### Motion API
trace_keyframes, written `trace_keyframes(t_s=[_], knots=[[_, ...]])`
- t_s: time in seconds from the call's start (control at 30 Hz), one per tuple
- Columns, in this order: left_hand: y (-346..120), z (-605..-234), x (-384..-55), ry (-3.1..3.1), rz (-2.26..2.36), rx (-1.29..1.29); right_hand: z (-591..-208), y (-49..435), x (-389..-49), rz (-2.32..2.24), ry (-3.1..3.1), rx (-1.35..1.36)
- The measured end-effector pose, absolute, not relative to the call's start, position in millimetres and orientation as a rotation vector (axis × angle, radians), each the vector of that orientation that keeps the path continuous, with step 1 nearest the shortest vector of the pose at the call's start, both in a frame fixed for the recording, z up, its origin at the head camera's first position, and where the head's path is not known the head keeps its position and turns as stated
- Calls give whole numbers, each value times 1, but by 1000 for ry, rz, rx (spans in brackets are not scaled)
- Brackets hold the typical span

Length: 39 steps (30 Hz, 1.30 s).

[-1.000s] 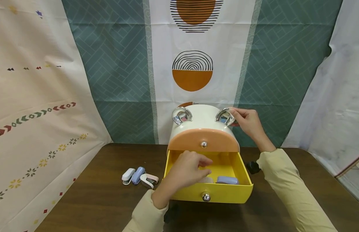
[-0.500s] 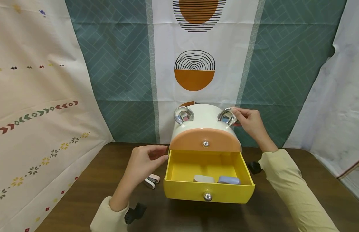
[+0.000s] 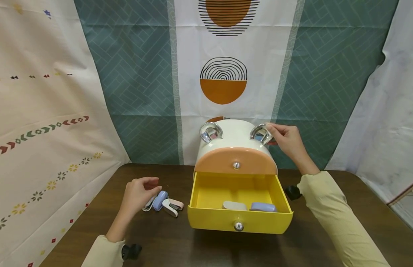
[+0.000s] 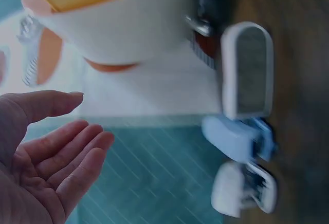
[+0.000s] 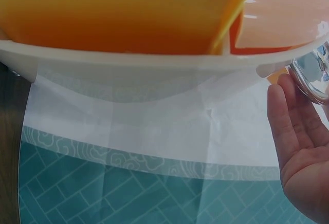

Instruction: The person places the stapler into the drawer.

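My left hand [image 3: 137, 194] hovers over the table's left side with fingers loosely bent and nothing in them. Just right of it lie three mini staplers: a white one [image 3: 149, 205] partly covered by the hand, a blue one [image 3: 160, 200], and a white-and-pink one [image 3: 173, 207]. My right hand [image 3: 286, 142] pinches the right silver ear [image 3: 259, 134] of a white bear-shaped drawer box [image 3: 235, 133]. Its yellow drawer [image 3: 213, 220] is pulled out, holding a whitish stapler-like piece [image 3: 234, 205] and a blue one [image 3: 263, 207]. In the right wrist view that hand's thumb is hidden.
The orange upper drawer [image 3: 216, 163] is closed, with a silver knob [image 3: 236, 165]. Another silver ear [image 3: 211, 132] stands on the box's left. Behind the dark wooden table [image 3: 173, 244] hangs a patterned cloth [image 3: 139, 81]; a pale cloth [image 3: 53, 178] borders the left.
My left hand has moved out of the yellow drawer and left to the staplers on the table. The whitish piece in the drawer is now uncovered. My right hand stays on the ear.
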<state>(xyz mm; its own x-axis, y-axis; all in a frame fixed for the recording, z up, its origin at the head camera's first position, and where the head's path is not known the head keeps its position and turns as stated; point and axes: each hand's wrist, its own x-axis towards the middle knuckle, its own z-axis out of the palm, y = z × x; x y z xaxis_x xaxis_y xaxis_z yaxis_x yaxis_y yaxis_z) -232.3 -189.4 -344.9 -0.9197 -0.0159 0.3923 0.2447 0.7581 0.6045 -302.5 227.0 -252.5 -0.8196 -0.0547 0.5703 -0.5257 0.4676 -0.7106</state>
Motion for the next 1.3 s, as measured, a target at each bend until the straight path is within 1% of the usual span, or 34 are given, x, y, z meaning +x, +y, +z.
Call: trace_keyframes(t_s=[0.23, 0.47, 0.6, 0.73, 0.93, 1.03, 1.3], knots=[[-211, -362, -240, -2697, -939, -72, -251, 226, -301, 1306, -2256, 475], [-226, -374, -251, -2880, -829, 18, -236, 215, -278, 1311, -2239, 497], [-229, -381, -257, -2936, -775, 66, -234, 214, -275, 1313, -2236, 500], [-231, -386, -260, -2962, -741, 90, -234, 214, -275, 1321, -2239, 501], [-232, -391, -262, -2977, -686, 62, -234, 213, -274, 1310, -2243, 497], [-232, -392, -263, -2974, -672, 59, -235, 214, -277, 1311, -2243, 489], [-234, -385, -259, -2954, -677, 70, -251, 227, -300, 1300, -2259, 479]])
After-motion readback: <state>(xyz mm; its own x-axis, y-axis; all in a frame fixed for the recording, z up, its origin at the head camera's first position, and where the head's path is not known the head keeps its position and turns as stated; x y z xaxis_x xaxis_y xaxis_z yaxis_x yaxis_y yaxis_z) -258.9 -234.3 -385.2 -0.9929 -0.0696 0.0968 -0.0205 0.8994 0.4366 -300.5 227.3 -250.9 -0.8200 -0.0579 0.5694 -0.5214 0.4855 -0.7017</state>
